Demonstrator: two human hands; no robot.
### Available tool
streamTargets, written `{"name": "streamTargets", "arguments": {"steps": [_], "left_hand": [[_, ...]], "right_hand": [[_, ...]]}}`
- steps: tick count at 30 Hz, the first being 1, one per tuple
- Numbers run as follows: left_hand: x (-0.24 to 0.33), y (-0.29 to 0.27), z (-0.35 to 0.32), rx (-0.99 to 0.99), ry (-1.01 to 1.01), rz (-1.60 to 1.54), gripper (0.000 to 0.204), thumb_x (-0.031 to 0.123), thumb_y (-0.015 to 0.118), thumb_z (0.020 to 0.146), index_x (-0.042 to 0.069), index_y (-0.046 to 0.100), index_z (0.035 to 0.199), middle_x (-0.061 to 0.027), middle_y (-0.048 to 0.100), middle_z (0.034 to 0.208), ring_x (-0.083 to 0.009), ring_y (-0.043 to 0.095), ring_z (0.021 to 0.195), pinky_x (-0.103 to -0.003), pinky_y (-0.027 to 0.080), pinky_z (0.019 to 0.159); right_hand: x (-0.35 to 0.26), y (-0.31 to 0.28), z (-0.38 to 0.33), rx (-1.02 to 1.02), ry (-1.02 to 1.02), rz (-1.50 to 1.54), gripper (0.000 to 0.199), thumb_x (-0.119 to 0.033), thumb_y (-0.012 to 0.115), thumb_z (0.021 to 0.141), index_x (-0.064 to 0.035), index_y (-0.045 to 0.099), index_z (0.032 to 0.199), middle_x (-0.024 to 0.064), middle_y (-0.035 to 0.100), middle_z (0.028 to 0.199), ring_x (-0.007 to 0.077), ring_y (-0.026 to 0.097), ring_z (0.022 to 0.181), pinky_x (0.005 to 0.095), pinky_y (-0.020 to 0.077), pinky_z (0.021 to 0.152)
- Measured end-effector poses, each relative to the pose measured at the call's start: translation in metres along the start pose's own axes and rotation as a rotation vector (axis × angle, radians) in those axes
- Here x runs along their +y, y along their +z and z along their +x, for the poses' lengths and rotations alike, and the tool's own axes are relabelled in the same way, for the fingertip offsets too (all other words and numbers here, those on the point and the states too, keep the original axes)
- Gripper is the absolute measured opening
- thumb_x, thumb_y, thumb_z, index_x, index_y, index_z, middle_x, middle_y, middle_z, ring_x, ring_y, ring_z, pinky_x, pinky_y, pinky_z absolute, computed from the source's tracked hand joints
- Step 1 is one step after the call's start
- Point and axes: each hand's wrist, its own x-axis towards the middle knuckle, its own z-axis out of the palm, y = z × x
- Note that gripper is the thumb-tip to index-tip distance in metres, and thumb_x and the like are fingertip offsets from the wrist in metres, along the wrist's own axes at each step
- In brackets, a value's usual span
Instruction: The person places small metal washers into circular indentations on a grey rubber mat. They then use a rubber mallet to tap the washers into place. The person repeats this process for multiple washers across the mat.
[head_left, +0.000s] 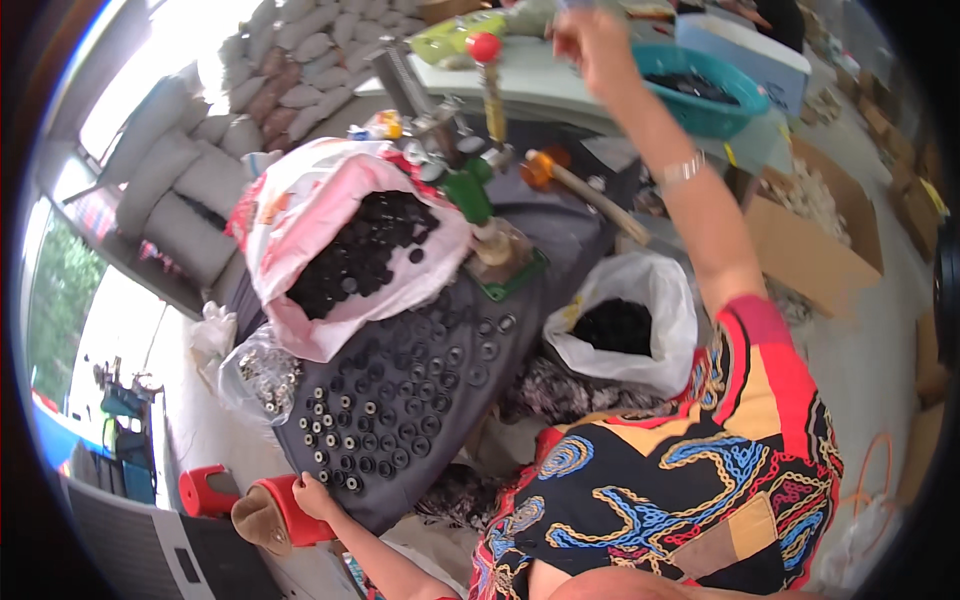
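My right arm reaches to the far side, and my right hand (590,48) is at the top edge, blurred, with bent fingers at a bluish thing I cannot make out. At the table's near left corner, my left hand (314,497) has its fingers curled beside a red plastic stool-like thing (290,515); what they grip is hidden. Many round black rings (400,425) lie in rows on the dark cloth (470,420), several with pale centres (345,402). Behind them stands a green hand press (470,200) with a red ball knob (483,46).
A pink-white sack (290,215) of black discs lies open left of the press. Nearby are a clear bag (265,375) of small metal parts, a white bag (665,340) of black pieces, a mallet (585,190), a teal basin (710,115) and a cardboard box (815,250).
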Motion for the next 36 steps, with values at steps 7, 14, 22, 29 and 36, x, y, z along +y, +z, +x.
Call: {"name": "streamTargets", "arguments": {"steps": [7,14,22,29,36], "left_hand": [[0.017,0.004,-0.021,-0.045,0.047,0.027,0.053,0.046,0.056,0.084,0.003,0.061,0.115,-0.0237,0.064,0.104,-0.0414,0.062,0.094,-0.049,0.048,0.081],[0.008,-0.015,-0.028,0.058,-0.120,0.006,0.052,0.043,0.059,0.078,0.003,0.065,0.111,-0.0202,0.066,0.105,-0.0345,0.062,0.101,-0.042,0.047,0.089],[0.024,-0.016,-0.021,0.043,-0.110,-0.025,0.052,0.042,0.061,0.078,0.003,0.064,0.113,-0.0199,0.065,0.108,-0.0337,0.062,0.102,-0.041,0.047,0.089],[0.021,-0.023,-0.032,0.031,-0.071,-0.001,0.053,0.039,0.062,0.077,0.001,0.062,0.115,-0.0226,0.065,0.106,-0.0373,0.061,0.102,-0.042,0.046,0.090],[0.009,-0.034,-0.021,-0.091,-0.033,-0.076,0.053,0.032,0.062,0.079,-0.002,0.058,0.119,-0.0244,0.061,0.114,-0.0379,0.059,0.105,-0.042,0.045,0.091]], "right_hand": [[0.044,0.106,-0.171,-0.788,0.201,-0.185,0.015,-0.002,0.067,0.079,-0.0002,0.061,0.093,-0.0006,0.062,0.080,0.0038,0.055,0.070,0.0201,0.0467,0.063],[0.069,0.196,-0.307,-1.472,0.197,-0.222,0.018,0.000,0.066,0.074,0.0004,0.061,0.092,0.0047,0.060,0.077,0.0099,0.057,0.066,0.0244,0.0481,0.061],[0.116,0.227,-0.369,-1.755,-0.206,-0.504,0.013,-0.006,0.058,0.070,0.0006,0.061,0.082,0.0157,0.063,0.085,0.0333,0.063,0.083,0.0425,0.0511,0.075],[0.114,0.229,-0.389,-1.886,-0.296,-0.627,0.014,-0.006,0.059,0.068,-0.0003,0.064,0.080,0.0174,0.065,0.086,0.0340,0.065,0.084,0.0429,0.0526,0.073],[0.121,0.239,-0.400,-1.815,-0.566,-0.568,0.009,-0.011,0.062,0.064,-0.0040,0.067,0.066,0.0148,0.066,0.070,0.0301,0.066,0.067,0.0398,0.0535,0.059]]}}
